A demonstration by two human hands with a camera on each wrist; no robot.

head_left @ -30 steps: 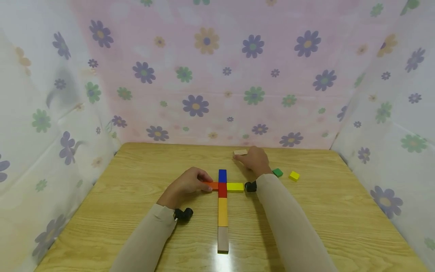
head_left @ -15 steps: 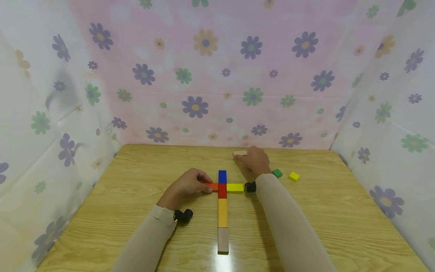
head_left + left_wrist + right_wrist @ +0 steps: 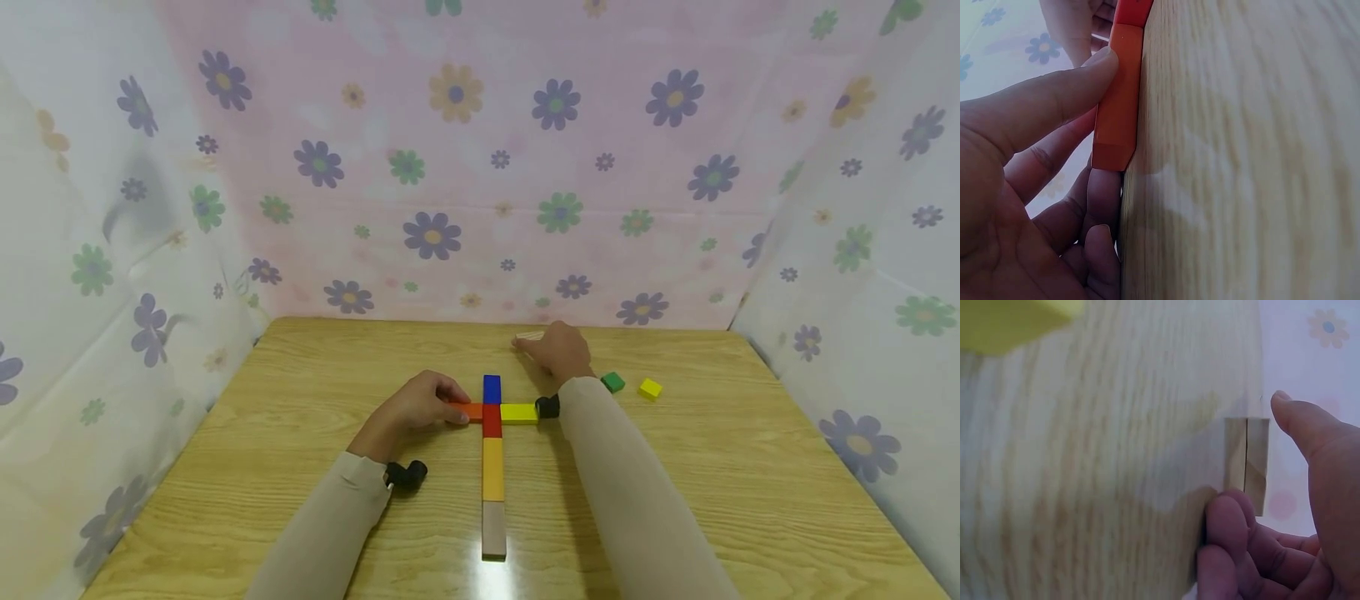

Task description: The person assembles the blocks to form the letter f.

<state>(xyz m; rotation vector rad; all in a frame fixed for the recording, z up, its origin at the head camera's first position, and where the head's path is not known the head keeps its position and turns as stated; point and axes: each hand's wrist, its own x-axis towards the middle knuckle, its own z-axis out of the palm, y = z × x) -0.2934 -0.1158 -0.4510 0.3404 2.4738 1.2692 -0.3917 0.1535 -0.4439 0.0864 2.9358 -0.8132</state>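
My left hand (image 3: 420, 404) pinches an orange block (image 3: 1119, 100) at the left arm of a cross of blocks lying on the table. A red block (image 3: 492, 421) forms the centre, with a blue block (image 3: 492, 389) beyond it and a yellow block (image 3: 519, 413) on its right. Below run an amber block (image 3: 492, 469) and a pale brown block (image 3: 493, 529). At the table's back, my right hand (image 3: 561, 350) is by two plain wooden blocks (image 3: 1235, 450) set face to face. Its curled fingers touch their end, while the thumb (image 3: 1304, 422) stands apart from them.
A small green block (image 3: 612, 382) and a small yellow block (image 3: 650, 388) lie right of the right wrist. Flower-printed cloth (image 3: 495, 183) encloses the wooden table (image 3: 300, 358) at the back and sides. Black cameras sit on both wrists.
My right hand and wrist have shifted slightly left, covering more of the plain wooden blocks in the head view. The left hand keeps its place on the orange block.
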